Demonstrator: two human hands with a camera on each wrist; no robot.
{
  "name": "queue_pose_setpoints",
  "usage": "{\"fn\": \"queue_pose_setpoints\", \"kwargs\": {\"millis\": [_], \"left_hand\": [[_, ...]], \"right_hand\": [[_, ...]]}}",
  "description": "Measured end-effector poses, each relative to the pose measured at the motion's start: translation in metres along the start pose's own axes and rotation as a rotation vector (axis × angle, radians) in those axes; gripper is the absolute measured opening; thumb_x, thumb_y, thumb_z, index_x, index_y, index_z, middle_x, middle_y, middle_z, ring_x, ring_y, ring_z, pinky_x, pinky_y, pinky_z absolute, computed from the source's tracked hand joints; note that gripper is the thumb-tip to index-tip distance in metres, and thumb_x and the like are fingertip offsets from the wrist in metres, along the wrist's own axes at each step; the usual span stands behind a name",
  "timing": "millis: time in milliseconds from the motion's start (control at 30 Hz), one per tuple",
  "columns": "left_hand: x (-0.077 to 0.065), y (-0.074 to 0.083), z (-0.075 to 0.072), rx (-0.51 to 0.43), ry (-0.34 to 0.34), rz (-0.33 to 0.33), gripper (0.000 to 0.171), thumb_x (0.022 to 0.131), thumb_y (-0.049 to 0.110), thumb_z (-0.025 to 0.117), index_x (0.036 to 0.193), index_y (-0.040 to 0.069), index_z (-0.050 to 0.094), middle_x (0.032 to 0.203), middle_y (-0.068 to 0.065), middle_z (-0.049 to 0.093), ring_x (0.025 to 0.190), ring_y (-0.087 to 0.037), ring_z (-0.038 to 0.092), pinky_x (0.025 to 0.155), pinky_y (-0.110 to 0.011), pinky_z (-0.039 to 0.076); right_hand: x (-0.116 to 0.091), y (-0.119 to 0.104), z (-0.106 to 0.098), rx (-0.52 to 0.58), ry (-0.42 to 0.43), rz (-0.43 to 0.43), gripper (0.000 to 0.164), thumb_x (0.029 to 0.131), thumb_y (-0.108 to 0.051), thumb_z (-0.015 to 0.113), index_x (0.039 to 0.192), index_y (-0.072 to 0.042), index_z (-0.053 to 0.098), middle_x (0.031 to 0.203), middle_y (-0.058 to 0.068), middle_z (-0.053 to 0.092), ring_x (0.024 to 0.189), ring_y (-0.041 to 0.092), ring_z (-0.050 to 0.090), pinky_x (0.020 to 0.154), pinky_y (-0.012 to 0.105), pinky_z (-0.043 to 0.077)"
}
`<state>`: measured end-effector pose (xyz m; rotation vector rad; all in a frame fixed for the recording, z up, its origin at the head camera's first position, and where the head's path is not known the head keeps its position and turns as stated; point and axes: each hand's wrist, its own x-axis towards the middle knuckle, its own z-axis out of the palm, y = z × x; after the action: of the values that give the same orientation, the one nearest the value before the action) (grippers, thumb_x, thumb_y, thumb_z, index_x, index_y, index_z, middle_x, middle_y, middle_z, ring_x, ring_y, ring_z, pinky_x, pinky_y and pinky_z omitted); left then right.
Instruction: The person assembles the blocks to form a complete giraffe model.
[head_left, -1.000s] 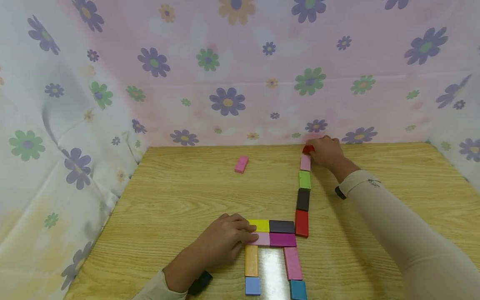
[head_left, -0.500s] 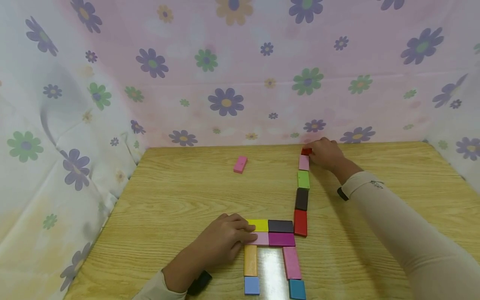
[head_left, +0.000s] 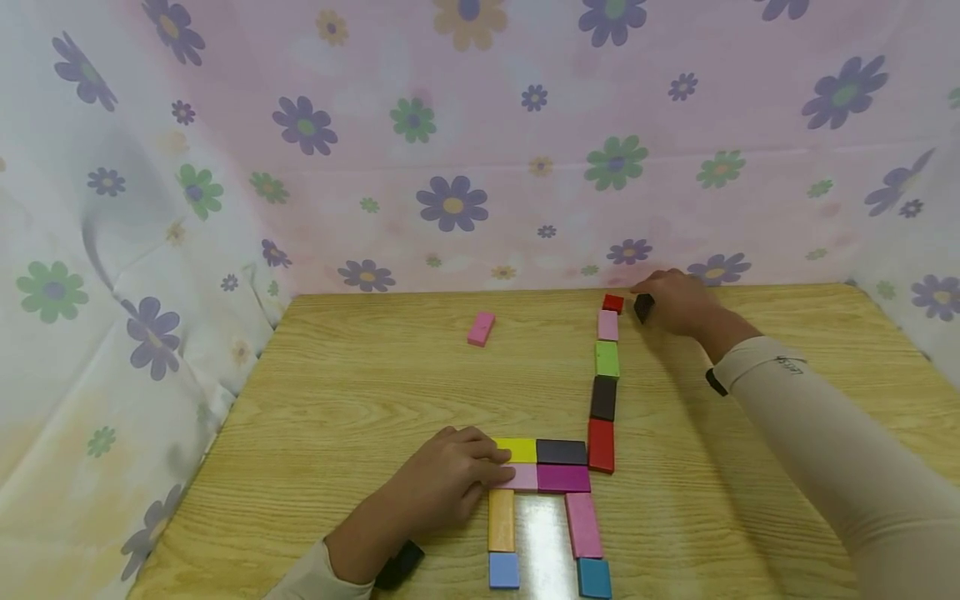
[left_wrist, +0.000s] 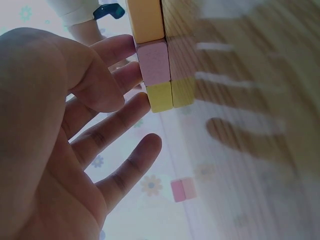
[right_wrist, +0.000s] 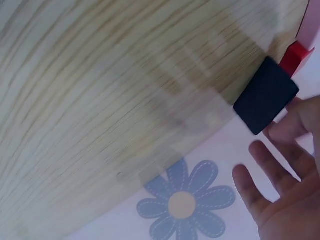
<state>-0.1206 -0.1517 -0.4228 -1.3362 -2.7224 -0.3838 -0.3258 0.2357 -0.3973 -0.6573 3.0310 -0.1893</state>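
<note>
My left hand [head_left: 446, 483] rests at the left ends of the yellow block [head_left: 522, 451] and the light pink block [head_left: 526, 477], its fingertips touching them. In the left wrist view, the fingers [left_wrist: 115, 127] are mostly straight beside the yellow block [left_wrist: 160, 97] and pink block [left_wrist: 154, 62]. At the back of the table, my right hand [head_left: 678, 302] pinches a black block [head_left: 643, 307], seen tilted in the right wrist view as a dark block [right_wrist: 265, 96]. Just left of it lies a small red block [head_left: 612, 303], at the far end of a column of blocks.
The column runs toward me through pink [head_left: 608, 325], green [head_left: 607, 359], black [head_left: 603, 398] and red [head_left: 602, 445] blocks. Nearer are purple [head_left: 563, 478], orange [head_left: 502, 521] and blue [head_left: 504, 571] blocks. A loose pink block [head_left: 481, 329] lies left. Flowered cloth [head_left: 480, 150] stands behind the table.
My right hand has let go of the small red block and moved right; the black block has come into sight in its fingers. The left hand has stayed put.
</note>
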Motion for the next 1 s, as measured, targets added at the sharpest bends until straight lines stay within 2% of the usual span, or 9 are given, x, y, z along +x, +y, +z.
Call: {"fn": "queue_pose_setpoints", "kwargs": {"millis": [133,233,400,533,767,1000], "left_hand": [[-0.0007,-0.0005,0.0003,-0.002,0.0,-0.004,0.027,0.098,0.012,0.061,0.115,0.025,0.077,0.122,0.009,0.071,0.117,-0.011,0.062,0.098,-0.036,0.051],[-0.0007,-0.0009,0.0007,-0.007,0.0,-0.005,0.027,0.097,0.012,0.061,0.115,0.025,0.077,0.122,0.009,0.071,0.117,-0.011,0.062,0.098,-0.035,0.051],[-0.0006,-0.0017,0.0012,-0.007,-0.004,-0.001,0.028,0.097,0.011,0.061,0.115,0.025,0.077,0.122,0.009,0.071,0.117,-0.011,0.062,0.098,-0.034,0.051],[-0.0004,-0.002,0.0014,-0.006,-0.002,0.006,0.028,0.097,0.011,0.061,0.115,0.025,0.077,0.122,0.009,0.071,0.118,-0.011,0.061,0.097,-0.034,0.051],[-0.0001,-0.002,0.0011,-0.003,0.01,0.015,0.028,0.097,0.012,0.061,0.115,0.025,0.077,0.122,0.008,0.071,0.118,-0.011,0.062,0.097,-0.034,0.051],[-0.0001,-0.0016,0.001,-0.005,0.003,0.006,0.027,0.097,0.012,0.061,0.115,0.025,0.077,0.122,0.009,0.071,0.118,-0.011,0.061,0.098,-0.034,0.051]], "right_hand": [[-0.0018,0.0045,0.0023,-0.015,-0.066,-0.002,0.046,0.096,0.007,0.045,0.14,-0.001,0.056,0.135,0.031,0.056,0.122,0.052,0.053,0.095,0.063,0.048],[-0.0032,0.0044,0.0039,-0.022,-0.088,-0.001,0.045,0.097,0.003,0.05,0.142,-0.002,0.053,0.132,0.031,0.057,0.115,0.051,0.058,0.089,0.061,0.052],[-0.0042,0.0057,0.0052,-0.055,-0.062,-0.044,0.041,0.096,-0.002,0.06,0.136,0.0,0.057,0.12,0.028,0.063,0.106,0.048,0.062,0.086,0.06,0.052],[-0.0037,0.0094,0.0048,-0.093,-0.069,-0.061,0.042,0.094,-0.005,0.065,0.135,0.002,0.057,0.118,0.028,0.064,0.105,0.046,0.063,0.085,0.059,0.053],[-0.0014,0.0097,0.0013,-0.108,-0.081,-0.045,0.043,0.095,-0.006,0.065,0.134,0.006,0.055,0.124,0.031,0.061,0.112,0.048,0.06,0.089,0.059,0.052],[0.0036,0.0063,0.0013,-0.134,-0.072,-0.034,0.041,0.096,-0.008,0.064,0.134,0.005,0.056,0.123,0.029,0.063,0.113,0.047,0.06,0.092,0.059,0.051]]}}
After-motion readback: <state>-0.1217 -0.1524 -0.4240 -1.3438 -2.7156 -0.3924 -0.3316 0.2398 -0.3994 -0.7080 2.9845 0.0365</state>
